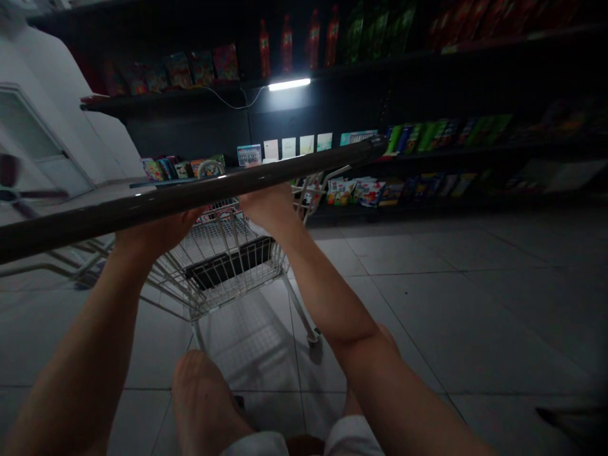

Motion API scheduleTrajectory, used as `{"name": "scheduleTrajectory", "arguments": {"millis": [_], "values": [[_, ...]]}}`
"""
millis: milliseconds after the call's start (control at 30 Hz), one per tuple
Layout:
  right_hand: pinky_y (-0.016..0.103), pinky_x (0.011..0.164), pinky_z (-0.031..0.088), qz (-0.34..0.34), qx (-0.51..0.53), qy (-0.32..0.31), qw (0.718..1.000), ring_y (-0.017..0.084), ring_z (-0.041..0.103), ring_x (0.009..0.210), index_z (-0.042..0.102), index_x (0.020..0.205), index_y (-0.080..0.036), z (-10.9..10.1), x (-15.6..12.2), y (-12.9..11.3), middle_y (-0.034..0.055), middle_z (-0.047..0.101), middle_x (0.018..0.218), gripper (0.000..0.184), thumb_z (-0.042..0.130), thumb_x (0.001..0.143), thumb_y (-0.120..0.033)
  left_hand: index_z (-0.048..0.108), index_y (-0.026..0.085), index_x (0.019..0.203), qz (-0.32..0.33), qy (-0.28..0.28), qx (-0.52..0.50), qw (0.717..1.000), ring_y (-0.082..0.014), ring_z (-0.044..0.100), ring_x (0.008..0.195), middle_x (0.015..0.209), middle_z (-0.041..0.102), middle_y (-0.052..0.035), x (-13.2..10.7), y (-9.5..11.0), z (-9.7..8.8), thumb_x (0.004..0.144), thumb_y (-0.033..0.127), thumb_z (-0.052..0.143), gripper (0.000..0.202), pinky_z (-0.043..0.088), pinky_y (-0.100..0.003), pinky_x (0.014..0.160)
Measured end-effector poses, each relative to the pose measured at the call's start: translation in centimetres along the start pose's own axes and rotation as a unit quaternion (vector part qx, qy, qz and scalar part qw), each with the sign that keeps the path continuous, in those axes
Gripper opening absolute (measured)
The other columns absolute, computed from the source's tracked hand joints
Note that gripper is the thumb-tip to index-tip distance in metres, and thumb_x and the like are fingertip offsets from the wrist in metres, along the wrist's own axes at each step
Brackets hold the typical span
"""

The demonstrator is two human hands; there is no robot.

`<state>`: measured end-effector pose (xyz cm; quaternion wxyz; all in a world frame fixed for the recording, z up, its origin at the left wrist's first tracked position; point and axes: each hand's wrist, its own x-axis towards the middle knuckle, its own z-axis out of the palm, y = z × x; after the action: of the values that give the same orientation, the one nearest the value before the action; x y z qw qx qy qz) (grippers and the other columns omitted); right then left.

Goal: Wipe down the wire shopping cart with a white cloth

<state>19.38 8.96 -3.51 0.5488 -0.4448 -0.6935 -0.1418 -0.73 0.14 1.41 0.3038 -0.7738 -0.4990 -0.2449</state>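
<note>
A shopping cart with a wire basket point(228, 297) stands in front of me, and its dark handle bar point(199, 193) slants across the view close to the camera. My left hand point(159, 235) is at the underside of the bar, left of the basket's middle. To its right, my right hand point(270, 206) also sits under and behind the bar. The bar covers most of the fingers of both hands, so whether they grip it or something behind it does not show. A black panel point(230, 263) is fixed to the near side of the basket.
Dark shelves point(190, 126) run across the back, with red bottles point(286, 44), green bottles point(375, 28), small books point(178, 168) and snack bags point(358, 191). A lit tube lamp point(289, 84) hangs under the upper shelf. Grey floor tiles point(408, 304) lie right of the cart's wheel point(313, 337).
</note>
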Motion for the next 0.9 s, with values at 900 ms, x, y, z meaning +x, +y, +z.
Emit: {"name": "scheduleTrajectory", "arguments": {"millis": [900], "values": [[0.048,0.104,0.043,0.365,0.194,-0.008,0.910,0.022,0.053,0.112,0.060,0.104,-0.013,11.7,-25.4,9.9,0.0104,0.059,0.113,0.022,0.057,0.088,-0.027,0.066,0.019,0.109,-0.004,-0.024,-0.049,0.999,-0.0296,0.053,0.122,0.082,0.071,-0.0022,-1.6,-1.6,-0.5,0.091,0.062,0.035,0.056,0.039,-0.043,0.090]]}}
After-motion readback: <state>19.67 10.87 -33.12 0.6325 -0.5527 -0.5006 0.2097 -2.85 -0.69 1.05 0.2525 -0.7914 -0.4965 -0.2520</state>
